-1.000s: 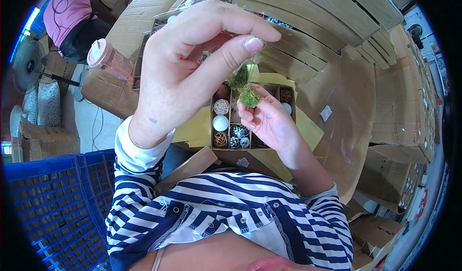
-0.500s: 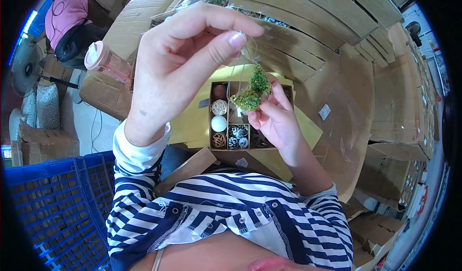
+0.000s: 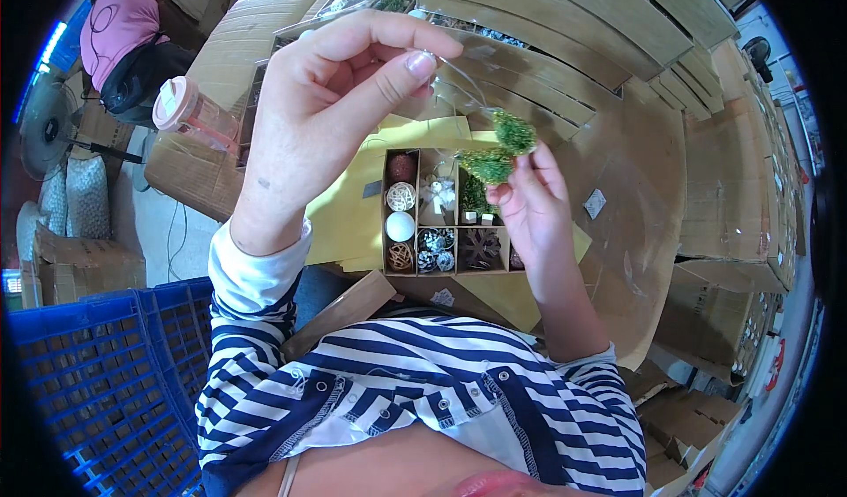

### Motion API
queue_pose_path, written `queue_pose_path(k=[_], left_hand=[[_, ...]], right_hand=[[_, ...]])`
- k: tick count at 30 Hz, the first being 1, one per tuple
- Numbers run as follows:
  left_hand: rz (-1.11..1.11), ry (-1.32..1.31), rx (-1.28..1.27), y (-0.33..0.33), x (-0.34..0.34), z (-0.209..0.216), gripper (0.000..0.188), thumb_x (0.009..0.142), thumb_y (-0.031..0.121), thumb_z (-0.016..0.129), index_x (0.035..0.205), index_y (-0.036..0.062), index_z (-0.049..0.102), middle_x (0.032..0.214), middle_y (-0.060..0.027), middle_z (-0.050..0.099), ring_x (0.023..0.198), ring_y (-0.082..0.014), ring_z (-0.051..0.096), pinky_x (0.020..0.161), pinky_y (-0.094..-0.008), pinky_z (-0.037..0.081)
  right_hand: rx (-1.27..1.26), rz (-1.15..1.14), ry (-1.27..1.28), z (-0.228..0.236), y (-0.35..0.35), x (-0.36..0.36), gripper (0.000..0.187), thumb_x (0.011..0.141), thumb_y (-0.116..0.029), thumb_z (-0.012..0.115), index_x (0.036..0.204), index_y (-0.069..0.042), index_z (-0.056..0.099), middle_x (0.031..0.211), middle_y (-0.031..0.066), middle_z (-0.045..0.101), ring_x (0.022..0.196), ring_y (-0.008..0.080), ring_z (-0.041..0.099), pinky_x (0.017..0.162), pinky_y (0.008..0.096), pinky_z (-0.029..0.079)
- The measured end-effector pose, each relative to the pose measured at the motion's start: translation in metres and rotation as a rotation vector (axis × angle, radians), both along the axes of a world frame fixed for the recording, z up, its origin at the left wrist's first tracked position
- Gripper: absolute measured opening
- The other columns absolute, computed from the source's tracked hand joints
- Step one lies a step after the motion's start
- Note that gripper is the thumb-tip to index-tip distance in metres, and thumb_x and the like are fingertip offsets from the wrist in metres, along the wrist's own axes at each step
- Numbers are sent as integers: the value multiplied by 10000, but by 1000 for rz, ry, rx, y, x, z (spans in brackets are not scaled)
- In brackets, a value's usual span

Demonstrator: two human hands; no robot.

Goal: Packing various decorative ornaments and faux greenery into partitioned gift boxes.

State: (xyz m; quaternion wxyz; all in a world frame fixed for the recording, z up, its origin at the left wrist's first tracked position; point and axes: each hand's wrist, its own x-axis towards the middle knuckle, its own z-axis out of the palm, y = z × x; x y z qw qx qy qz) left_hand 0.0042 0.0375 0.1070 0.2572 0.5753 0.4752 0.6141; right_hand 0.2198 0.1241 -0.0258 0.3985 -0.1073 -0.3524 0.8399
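Between thumb and index finger, my left hand (image 3: 326,109) is closed on a thin thread (image 3: 465,78), raised high above the table. The thread slants down to two green bristly tree ornaments (image 3: 514,133) with a gold-yellow tint. My right hand (image 3: 540,199) pinches these from below with its fingertips. Beneath the hands lies a divided cardboard box (image 3: 438,226). Its compartments hold balls, among them a white ball (image 3: 401,226) and a dark red ball (image 3: 401,167), frosted pinecones (image 3: 436,252), a whitish figure (image 3: 438,195), green trees (image 3: 475,197) and a brown snowflake (image 3: 482,247).
Yellow sheets (image 3: 340,224) lie under the box on the cardboard-covered table (image 3: 631,232). A pink-lidded cup (image 3: 198,118) stands at the left. Stacked cartons (image 3: 529,12) line the back. A blue crate (image 3: 97,347) is at lower left; a person in pink (image 3: 123,21) is beyond.
My right hand and the green trees have moved right, and the thread now slants more. My left hand has shifted slightly left. More of the box's compartments show.
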Motion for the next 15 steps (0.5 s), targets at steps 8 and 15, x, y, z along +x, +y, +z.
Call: queue_pose_path(k=[8,15], left_hand=[[-290,-139,-309,9,-11,-16,193,995,52,619,1170,0,682,946,-45,688,865,-92,639,806,-235,515],[-387,-181,-513,35,-18,-49,206,986,123,662,1163,22,692,929,-12,704,865,-64,668,802,-212,552]], right_hand=[[164,-319,-153,8,14,24,288,1053,-93,492,1333,-40,534,1131,65,656,868,137,629,726,323,530],[426,-398,-285,22,17,44,268,1016,-60,566,1274,11,588,1034,78,678,762,141,643,690,290,533]])
